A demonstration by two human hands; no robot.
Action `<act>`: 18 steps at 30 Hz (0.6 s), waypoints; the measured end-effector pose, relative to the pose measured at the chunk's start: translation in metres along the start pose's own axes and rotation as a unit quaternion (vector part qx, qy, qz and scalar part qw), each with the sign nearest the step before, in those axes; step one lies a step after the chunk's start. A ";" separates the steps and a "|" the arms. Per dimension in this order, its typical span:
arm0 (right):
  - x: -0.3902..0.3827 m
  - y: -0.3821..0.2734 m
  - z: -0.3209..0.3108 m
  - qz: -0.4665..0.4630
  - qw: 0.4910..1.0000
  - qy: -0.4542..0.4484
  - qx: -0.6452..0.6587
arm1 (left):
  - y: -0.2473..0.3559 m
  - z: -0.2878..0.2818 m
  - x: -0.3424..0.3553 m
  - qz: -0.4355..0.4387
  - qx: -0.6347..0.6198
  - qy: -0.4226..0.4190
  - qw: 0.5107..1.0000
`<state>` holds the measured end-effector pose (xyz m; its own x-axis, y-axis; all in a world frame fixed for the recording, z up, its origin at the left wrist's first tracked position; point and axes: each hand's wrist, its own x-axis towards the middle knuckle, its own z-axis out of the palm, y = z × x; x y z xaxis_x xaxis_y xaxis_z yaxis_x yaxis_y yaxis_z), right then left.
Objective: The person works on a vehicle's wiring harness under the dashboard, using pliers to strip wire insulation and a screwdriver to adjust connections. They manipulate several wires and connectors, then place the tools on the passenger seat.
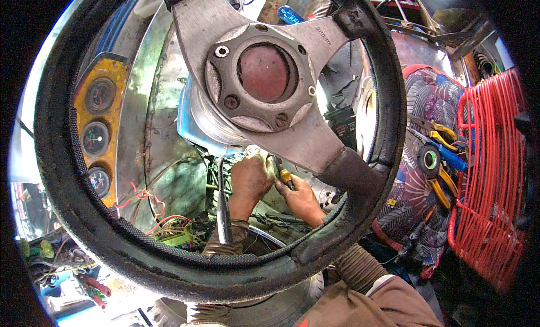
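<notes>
While wires hang loose, you look unfinished, your right hand holding a yellow tool, your left hand curled, its hold hidden.

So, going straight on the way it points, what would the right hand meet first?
Likely the left hand, just up-left of the right hand in the picture, though depth is unclear.

Carrying surface, right side: a cloth with a leaf-like print in purple, grey and white, bordered on the right by a red corded chair frame. Lying on the cloth: at the far end, yellow-and-black handled pliers; just nearer, a blue-handled tool; to its left, a dark roll with a green core; nearer, a second yellow-handled tool. Kind of the last undetermined.
</notes>
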<state>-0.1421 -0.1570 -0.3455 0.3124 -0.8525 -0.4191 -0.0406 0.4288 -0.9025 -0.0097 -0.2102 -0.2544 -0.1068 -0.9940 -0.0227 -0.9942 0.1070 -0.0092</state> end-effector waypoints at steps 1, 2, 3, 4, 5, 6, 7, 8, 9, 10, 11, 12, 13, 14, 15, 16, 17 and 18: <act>0.001 0.003 0.001 0.013 1.000 -0.003 -0.027 | 0.002 -0.001 0.000 0.003 -0.005 0.003 1.000; 0.003 0.006 0.003 0.027 1.000 0.005 0.010 | 0.003 -0.002 0.000 -0.002 -0.007 0.004 1.000; 0.004 0.009 0.004 0.055 0.998 0.006 0.015 | 0.004 -0.003 0.000 -0.008 -0.008 0.006 1.000; 0.005 0.012 0.005 0.078 0.997 0.014 0.009 | 0.003 -0.004 0.000 -0.002 -0.024 0.022 0.999; 0.007 0.015 0.006 0.072 0.996 0.015 0.046 | 0.003 -0.005 0.000 0.004 -0.040 0.038 0.998; 0.009 0.017 0.006 0.063 0.995 0.025 0.073 | 0.001 -0.005 0.000 0.010 -0.057 0.054 0.997; 0.011 0.019 0.005 0.093 0.992 0.029 0.079 | 0.000 -0.006 -0.001 0.007 -0.050 0.038 0.998; 0.012 0.019 0.003 0.047 0.990 0.045 0.129 | -0.002 -0.006 -0.002 0.004 -0.044 0.022 0.999; 0.014 0.018 0.000 0.041 0.985 0.056 0.158 | -0.002 -0.006 -0.003 -0.011 -0.038 0.003 0.999; 0.014 0.016 -0.003 0.035 0.979 0.067 0.187 | -0.003 -0.006 -0.003 -0.013 -0.029 0.000 0.999; 0.013 0.013 -0.006 0.049 0.982 0.060 0.174 | -0.003 -0.005 -0.004 -0.026 -0.019 -0.004 0.999; 0.012 0.009 -0.011 0.064 0.983 0.052 0.161 | -0.003 -0.004 -0.004 -0.033 -0.012 0.002 0.999; 0.007 0.004 -0.014 0.081 0.985 0.043 0.148 | -0.003 -0.003 -0.004 -0.019 -0.015 0.024 0.999; 0.003 -0.002 -0.016 0.061 0.995 0.045 0.065 | -0.003 -0.002 -0.003 0.003 -0.021 0.058 0.998; -0.002 -0.008 -0.017 0.045 0.998 0.046 -0.027 | -0.004 0.000 -0.002 0.026 -0.029 0.091 0.995; -0.007 -0.013 -0.018 0.042 0.994 0.033 -0.100 | -0.004 0.001 -0.001 0.021 -0.036 0.075 0.996; -0.010 -0.018 -0.018 0.003 0.991 0.036 -0.131 | -0.005 0.002 0.000 0.016 -0.043 0.059 0.997; -0.013 -0.022 -0.018 -0.019 0.991 0.049 -0.124 | -0.005 0.002 0.000 0.010 -0.048 0.043 0.998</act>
<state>-0.1623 -0.1606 -0.3216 0.2254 -0.8966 -0.3812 -0.2669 0.3194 -0.9092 -0.0042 -0.2106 -0.2564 -0.1232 -0.9903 0.0637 -0.9880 0.1285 0.0861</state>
